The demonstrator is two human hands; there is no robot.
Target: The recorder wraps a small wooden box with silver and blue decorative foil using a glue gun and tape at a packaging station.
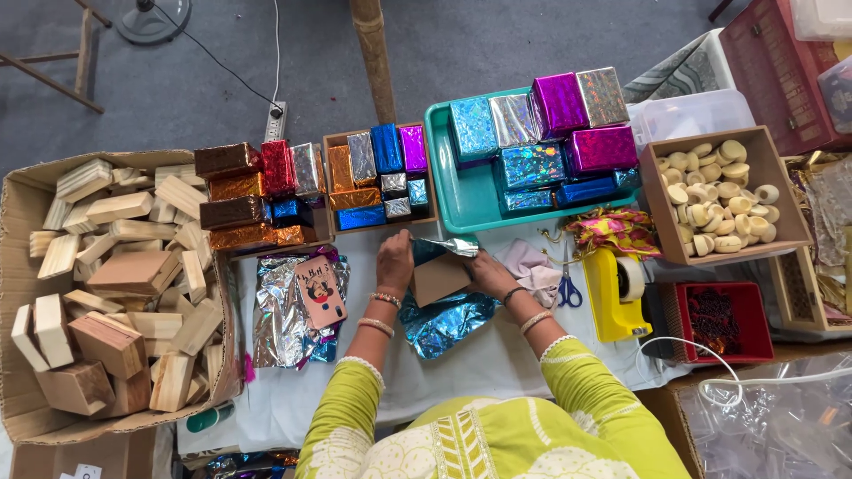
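A plain wooden block (437,278) lies on a sheet of shiny blue foil paper (444,321) in the middle of the white table. My left hand (395,260) presses on the block's left side and holds the foil's far edge up over it. On the block's right side rests my right hand (489,270), pinching the folded silver-blue flap (451,246) of the foil against the top. Both wrists wear bangles, and the sleeves are yellow-green.
A cardboard box of bare wooden blocks (115,284) sits at left. Wrapped foil boxes fill two cartons (373,176) and a teal tray (444,168). Loose foil sheets with a phone (318,291), scissors (568,288), a yellow tape dispenser (612,288) and a box of pale discs (719,195) surround the work.
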